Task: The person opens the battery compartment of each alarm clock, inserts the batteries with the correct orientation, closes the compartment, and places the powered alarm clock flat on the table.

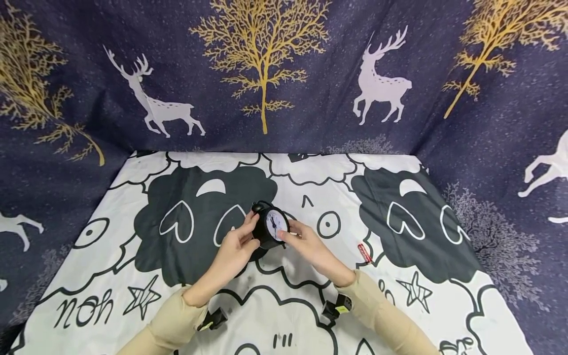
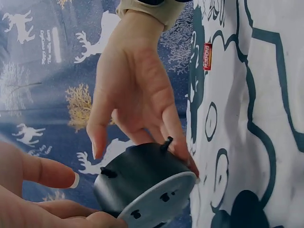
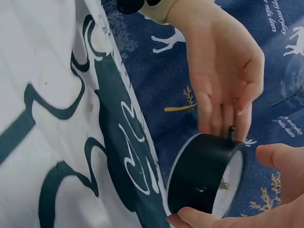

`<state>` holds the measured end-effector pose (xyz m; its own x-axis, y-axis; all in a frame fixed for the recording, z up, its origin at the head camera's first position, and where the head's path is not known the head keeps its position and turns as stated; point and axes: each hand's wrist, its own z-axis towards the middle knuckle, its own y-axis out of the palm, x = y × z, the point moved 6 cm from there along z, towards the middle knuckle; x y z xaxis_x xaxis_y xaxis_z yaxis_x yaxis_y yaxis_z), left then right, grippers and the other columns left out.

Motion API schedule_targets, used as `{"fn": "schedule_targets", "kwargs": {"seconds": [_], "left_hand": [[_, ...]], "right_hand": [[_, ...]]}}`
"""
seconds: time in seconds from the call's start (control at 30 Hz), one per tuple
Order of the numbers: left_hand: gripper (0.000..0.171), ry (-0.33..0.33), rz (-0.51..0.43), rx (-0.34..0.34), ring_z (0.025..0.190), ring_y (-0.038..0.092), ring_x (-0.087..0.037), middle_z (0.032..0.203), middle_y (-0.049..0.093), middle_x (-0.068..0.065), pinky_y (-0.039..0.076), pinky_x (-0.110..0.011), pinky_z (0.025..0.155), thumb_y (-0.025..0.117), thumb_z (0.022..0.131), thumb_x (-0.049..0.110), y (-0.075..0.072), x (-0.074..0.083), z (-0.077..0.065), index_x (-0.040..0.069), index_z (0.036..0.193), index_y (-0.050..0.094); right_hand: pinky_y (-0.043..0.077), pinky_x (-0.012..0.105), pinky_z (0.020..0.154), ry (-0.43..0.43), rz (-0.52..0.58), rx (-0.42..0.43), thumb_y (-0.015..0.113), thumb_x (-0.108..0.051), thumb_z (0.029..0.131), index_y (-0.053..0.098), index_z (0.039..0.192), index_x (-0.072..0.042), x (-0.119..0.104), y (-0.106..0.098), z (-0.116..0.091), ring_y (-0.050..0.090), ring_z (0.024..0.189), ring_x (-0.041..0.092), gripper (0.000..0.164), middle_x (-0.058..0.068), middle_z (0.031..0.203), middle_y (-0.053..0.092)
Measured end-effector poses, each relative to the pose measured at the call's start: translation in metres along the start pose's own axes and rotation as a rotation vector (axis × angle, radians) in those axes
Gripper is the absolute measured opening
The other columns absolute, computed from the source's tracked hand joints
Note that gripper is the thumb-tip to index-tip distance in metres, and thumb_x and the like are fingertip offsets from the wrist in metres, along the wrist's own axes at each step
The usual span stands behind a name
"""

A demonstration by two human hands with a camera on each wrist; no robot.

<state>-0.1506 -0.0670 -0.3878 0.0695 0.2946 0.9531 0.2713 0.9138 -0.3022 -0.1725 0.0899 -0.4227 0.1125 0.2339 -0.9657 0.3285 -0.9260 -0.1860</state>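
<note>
A black round alarm clock [image 1: 262,228] with a white dial is held tilted between both hands, close over the cloth in the head view. My left hand [image 1: 237,246] holds its left side, fingertips near a bell at the top; in the left wrist view the thumb [image 2: 59,172] stands apart from the casing. My right hand [image 1: 310,246] grips the right side, its thumb over the dial's lower edge and its other fingers partly hidden behind. Two short black feet and the grey back of the clock [image 2: 147,180] show in the left wrist view.
A small red cylinder with white lettering [image 1: 365,253], like a battery, lies on the cloth to the right of the hands. The black-and-white patterned cloth [image 1: 284,301] covers the table. Dark blue fabric [image 1: 310,108] with deer and trees hangs behind and at both sides.
</note>
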Motion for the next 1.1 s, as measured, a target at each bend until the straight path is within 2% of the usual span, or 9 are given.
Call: {"fn": "schedule_targets", "kwargs": {"seconds": [0.2, 0.27, 0.4, 0.6, 0.77, 0.87, 0.93, 1.0, 1.1], "left_hand": [[0.056, 0.049, 0.023, -0.007, 0.138, 0.021, -0.019, 0.153, 0.015, -0.01, 0.028, -0.036, 0.105, 0.047, 0.087, 0.0, 0.006, 0.009, -0.004, 0.002, 0.14, 0.031], [0.055, 0.074, 0.03, -0.01, 0.139, 0.018, -0.019, 0.153, 0.016, -0.01, 0.029, -0.036, 0.104, 0.047, 0.087, -0.001, 0.008, 0.011, -0.005, 0.002, 0.14, 0.032], [0.054, 0.127, 0.061, -0.02, 0.138, 0.021, -0.02, 0.153, 0.017, -0.007, 0.033, -0.04, 0.102, 0.048, 0.088, 0.0, 0.011, 0.015, -0.008, 0.006, 0.14, 0.034], [0.054, 0.223, 0.059, -0.032, 0.136, 0.025, -0.018, 0.152, 0.022, -0.005, 0.034, -0.04, 0.101, 0.048, 0.088, -0.001, 0.013, 0.018, -0.008, 0.008, 0.14, 0.037], [0.05, 0.281, -0.062, 0.094, 0.13, 0.038, -0.018, 0.142, 0.041, -0.009, 0.036, -0.021, 0.098, 0.047, 0.084, -0.008, 0.003, 0.01, 0.001, 0.005, 0.132, 0.048], [0.047, 0.247, -0.152, 0.183, 0.127, 0.043, -0.022, 0.137, 0.046, -0.014, 0.039, -0.015, 0.096, 0.045, 0.085, -0.01, -0.006, 0.0, 0.006, 0.0, 0.131, 0.047], [0.048, 0.167, -0.207, 0.202, 0.129, 0.04, -0.024, 0.14, 0.042, -0.016, 0.038, -0.018, 0.098, 0.043, 0.088, -0.007, -0.008, -0.009, 0.009, -0.002, 0.136, 0.04], [0.052, 0.06, -0.274, 0.174, 0.133, 0.035, -0.026, 0.145, 0.034, -0.017, 0.036, -0.024, 0.102, 0.043, 0.093, 0.002, -0.007, -0.02, 0.013, 0.0, 0.142, 0.028], [0.062, -0.082, -0.357, 0.064, 0.135, 0.03, -0.03, 0.148, 0.025, -0.019, 0.031, -0.039, 0.107, 0.042, 0.096, 0.021, 0.001, -0.032, 0.017, 0.008, 0.147, 0.009]], "right_hand": [[0.047, 0.034, 0.088, 0.057, 0.071, -0.013, 0.058, -0.03, 0.088, 0.034, 0.136, 0.005, 0.006, 0.002, 0.001, 0.057, 0.108, 0.025, 0.064, 0.021, 0.127, 0.05], [0.046, 0.032, 0.086, 0.066, 0.091, -0.015, 0.058, -0.031, 0.088, 0.036, 0.136, 0.004, 0.008, 0.002, 0.002, 0.057, 0.102, 0.021, 0.063, 0.019, 0.124, 0.052], [0.044, 0.028, 0.087, 0.094, 0.191, -0.046, 0.058, -0.032, 0.089, 0.035, 0.136, 0.002, 0.01, 0.004, 0.001, 0.055, 0.098, 0.014, 0.062, 0.016, 0.121, 0.053], [0.042, 0.027, 0.092, 0.12, 0.316, -0.105, 0.053, -0.037, 0.09, 0.027, 0.138, 0.002, 0.011, 0.006, 0.0, 0.054, 0.108, 0.014, 0.067, 0.019, 0.132, 0.045], [0.043, 0.024, 0.09, 0.129, 0.361, -0.1, 0.052, -0.043, 0.09, 0.031, 0.136, 0.005, 0.011, 0.006, 0.0, 0.056, 0.105, 0.012, 0.07, 0.016, 0.129, 0.047], [0.045, 0.024, 0.088, 0.144, 0.397, -0.11, 0.052, -0.046, 0.089, 0.037, 0.13, 0.006, 0.012, 0.007, -0.001, 0.058, 0.102, 0.01, 0.068, 0.012, 0.122, 0.053], [0.046, 0.025, 0.087, 0.156, 0.418, -0.109, 0.052, -0.047, 0.088, 0.04, 0.126, 0.007, 0.013, 0.007, -0.001, 0.06, 0.099, 0.009, 0.067, 0.008, 0.116, 0.056], [0.046, 0.024, 0.084, 0.161, 0.419, -0.103, 0.052, -0.047, 0.088, 0.043, 0.125, 0.006, 0.014, 0.008, -0.002, 0.061, 0.093, 0.007, 0.065, 0.005, 0.11, 0.058], [0.046, 0.024, 0.082, 0.16, 0.413, -0.114, 0.05, -0.049, 0.089, 0.042, 0.126, 0.004, 0.014, 0.01, -0.002, 0.06, 0.092, 0.007, 0.066, 0.005, 0.112, 0.057]]}}
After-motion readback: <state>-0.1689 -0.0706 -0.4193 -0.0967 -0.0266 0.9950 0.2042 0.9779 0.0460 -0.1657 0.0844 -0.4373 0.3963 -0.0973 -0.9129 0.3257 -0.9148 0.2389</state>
